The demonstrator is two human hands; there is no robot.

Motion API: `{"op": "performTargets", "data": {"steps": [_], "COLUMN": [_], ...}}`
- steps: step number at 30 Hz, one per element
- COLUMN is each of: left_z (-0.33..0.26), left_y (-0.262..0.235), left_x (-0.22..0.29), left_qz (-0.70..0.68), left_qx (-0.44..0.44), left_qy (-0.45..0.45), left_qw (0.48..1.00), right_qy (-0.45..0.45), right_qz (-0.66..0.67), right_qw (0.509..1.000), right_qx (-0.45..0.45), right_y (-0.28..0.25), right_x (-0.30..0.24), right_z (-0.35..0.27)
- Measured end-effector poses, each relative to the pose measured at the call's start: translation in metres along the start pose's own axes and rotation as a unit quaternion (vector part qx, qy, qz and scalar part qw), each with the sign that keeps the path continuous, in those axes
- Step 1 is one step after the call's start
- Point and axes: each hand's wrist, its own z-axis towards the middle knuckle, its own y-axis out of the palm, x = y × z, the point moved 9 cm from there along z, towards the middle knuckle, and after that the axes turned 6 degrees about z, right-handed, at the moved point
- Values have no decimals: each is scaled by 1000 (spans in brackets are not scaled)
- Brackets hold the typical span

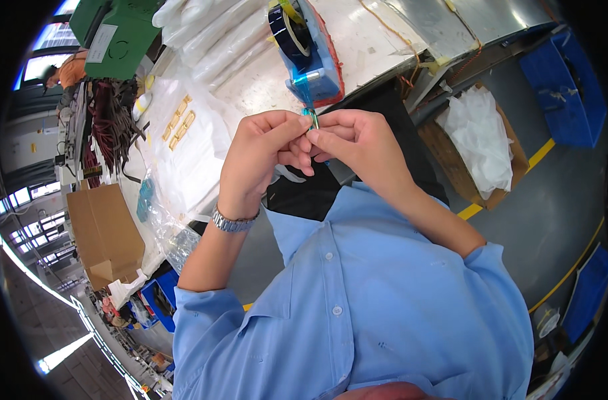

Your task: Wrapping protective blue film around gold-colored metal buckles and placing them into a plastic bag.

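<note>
Blue shirt (410, 280), shiny gold piece (314, 123)

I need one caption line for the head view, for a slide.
Left grip and right grip meet on a small shiny piece near a blue tape dispenser.

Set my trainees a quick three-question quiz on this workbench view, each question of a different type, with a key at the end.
1. Multiple choice: what lies on the white sheet to the left of the hands?
A) Scissors
B) Gold-coloured metal pieces
C) A hammer

2. True or false: the left hand and the right hand both hold a small shiny piece at their fingertips.

3. Fill in the colour: the body of the tape dispenser on the bench is mainly ____.

Key: 1. B; 2. True; 3. Blue.
</note>
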Motion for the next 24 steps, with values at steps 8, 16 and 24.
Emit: {"op": "performTargets", "data": {"steps": [8,16,24], "left_z": [28,35,30], "left_y": [-9,-10,-18], "left_x": [-3,-4,24], "left_qz": [-36,-93,153], "left_qx": [-67,-50,-6], "left_qy": [-58,-112,8], "left_qw": [995,988,988], "right_qy": [-110,-139,-211], "right_qz": [-80,-135,-226], "right_qw": [991,981,951], "right_qx": [-7,-8,2], "right_y": [-12,-7,2], "right_x": [-15,-22,-30], "right_z": [19,25,18]}}
